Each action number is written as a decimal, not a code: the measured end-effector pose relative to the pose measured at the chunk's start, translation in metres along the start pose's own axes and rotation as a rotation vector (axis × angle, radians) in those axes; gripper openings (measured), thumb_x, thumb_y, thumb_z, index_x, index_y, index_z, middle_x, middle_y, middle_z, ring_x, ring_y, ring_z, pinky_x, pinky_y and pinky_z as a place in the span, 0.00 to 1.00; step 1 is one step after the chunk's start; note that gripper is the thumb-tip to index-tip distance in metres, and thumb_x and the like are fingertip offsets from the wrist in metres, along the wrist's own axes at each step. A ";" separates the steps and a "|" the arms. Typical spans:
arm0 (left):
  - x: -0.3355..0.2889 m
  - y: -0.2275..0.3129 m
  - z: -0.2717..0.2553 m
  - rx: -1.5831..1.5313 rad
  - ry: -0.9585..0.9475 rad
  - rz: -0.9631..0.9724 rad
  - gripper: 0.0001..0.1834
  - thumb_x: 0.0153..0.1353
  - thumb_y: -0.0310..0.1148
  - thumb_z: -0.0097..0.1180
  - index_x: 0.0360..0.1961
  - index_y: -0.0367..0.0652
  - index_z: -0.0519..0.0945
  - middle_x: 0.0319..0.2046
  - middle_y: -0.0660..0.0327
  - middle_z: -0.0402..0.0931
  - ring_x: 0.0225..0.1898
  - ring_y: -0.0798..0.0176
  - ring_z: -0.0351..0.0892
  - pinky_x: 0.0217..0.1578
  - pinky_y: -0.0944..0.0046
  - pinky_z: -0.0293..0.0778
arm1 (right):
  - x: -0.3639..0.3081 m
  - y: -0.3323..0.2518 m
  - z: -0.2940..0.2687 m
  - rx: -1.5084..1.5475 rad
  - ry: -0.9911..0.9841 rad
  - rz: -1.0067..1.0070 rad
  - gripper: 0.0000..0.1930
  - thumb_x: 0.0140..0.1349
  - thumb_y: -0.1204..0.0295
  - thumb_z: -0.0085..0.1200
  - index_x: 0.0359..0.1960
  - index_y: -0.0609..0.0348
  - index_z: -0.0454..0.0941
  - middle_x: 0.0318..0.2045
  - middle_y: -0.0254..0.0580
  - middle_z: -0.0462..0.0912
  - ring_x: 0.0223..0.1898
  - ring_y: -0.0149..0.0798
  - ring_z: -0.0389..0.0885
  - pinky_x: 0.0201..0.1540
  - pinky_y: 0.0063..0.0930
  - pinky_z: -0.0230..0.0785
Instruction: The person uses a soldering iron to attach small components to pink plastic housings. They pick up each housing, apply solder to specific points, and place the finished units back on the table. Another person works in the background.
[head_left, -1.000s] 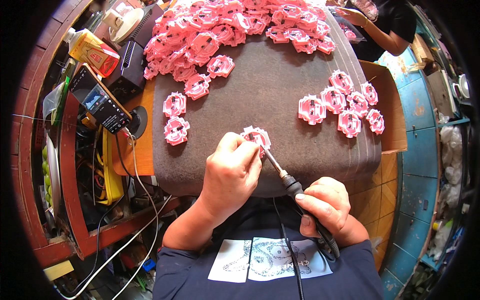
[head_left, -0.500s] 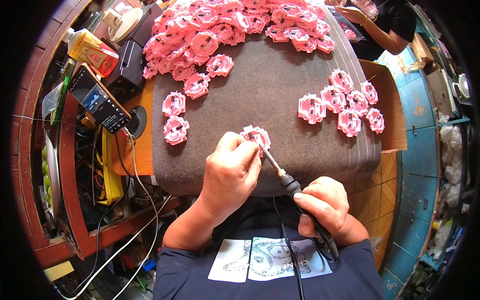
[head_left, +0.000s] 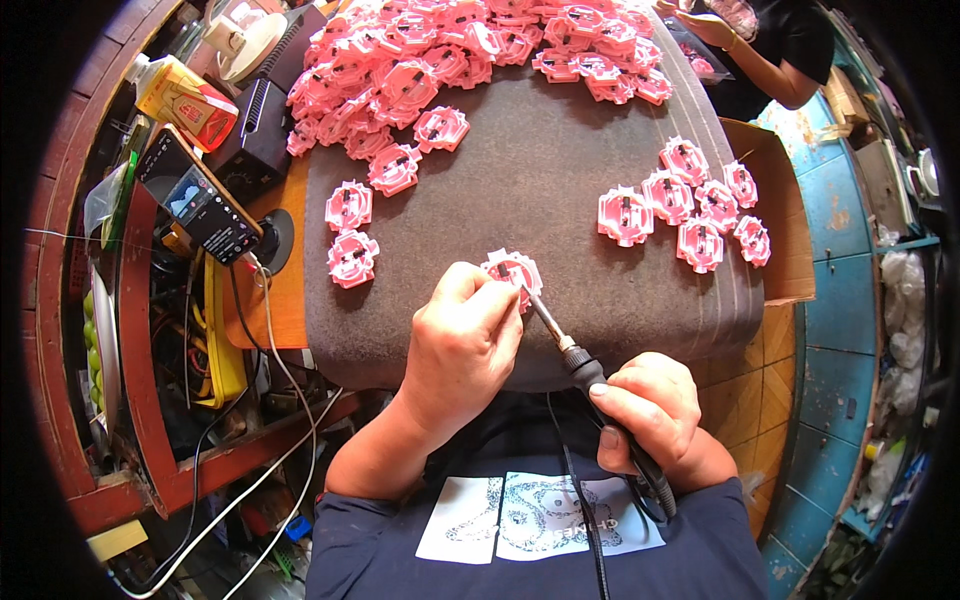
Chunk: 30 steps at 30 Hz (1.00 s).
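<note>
My right hand point(head_left: 648, 412) is wrapped round the dark handle of a soldering iron point(head_left: 592, 372), whose metal shaft slants up and left. The tip reaches the right edge of a small pink plastic part point(head_left: 515, 270) near the mat's front edge; whether it touches cannot be told. My left hand point(head_left: 465, 325) is closed in a pinch against the near left side of that part. What sits between its fingertips is hidden. The pink part carries a small dark piece, and my left fingers cover some of it.
Pink parts point(head_left: 410, 90) lie heaped at the back of the dark mat point(head_left: 480, 190), with several more point(head_left: 668, 196) grouped at right. Left stand a phone point(head_left: 200, 200), a bottle point(head_left: 182, 102) and a black box point(head_left: 250, 140). Another person's arm point(head_left: 765, 70) shows at far right.
The soldering iron's tip has shifted slightly right, toward the pink part's edge. My left hand has barely moved.
</note>
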<state>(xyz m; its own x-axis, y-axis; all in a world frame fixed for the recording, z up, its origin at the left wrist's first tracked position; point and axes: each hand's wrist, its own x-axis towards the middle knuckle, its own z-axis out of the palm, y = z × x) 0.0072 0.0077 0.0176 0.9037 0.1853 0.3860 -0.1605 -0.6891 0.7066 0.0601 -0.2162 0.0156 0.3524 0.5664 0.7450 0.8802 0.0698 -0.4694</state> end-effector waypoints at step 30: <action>-0.001 -0.002 0.000 0.020 0.008 0.016 0.07 0.59 0.17 0.68 0.39 0.35 0.87 0.34 0.55 0.79 0.27 0.63 0.80 0.29 0.64 0.76 | -0.009 0.001 -0.005 0.037 0.057 0.042 0.17 0.66 0.70 0.62 0.51 0.70 0.81 0.31 0.48 0.82 0.25 0.45 0.81 0.26 0.38 0.74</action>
<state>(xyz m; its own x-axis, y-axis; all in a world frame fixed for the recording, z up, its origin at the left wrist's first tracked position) 0.0071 0.0086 0.0159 0.8980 0.1792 0.4018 -0.1673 -0.7056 0.6886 0.0592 -0.2258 0.0107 0.4068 0.5220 0.7497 0.8523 0.0785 -0.5171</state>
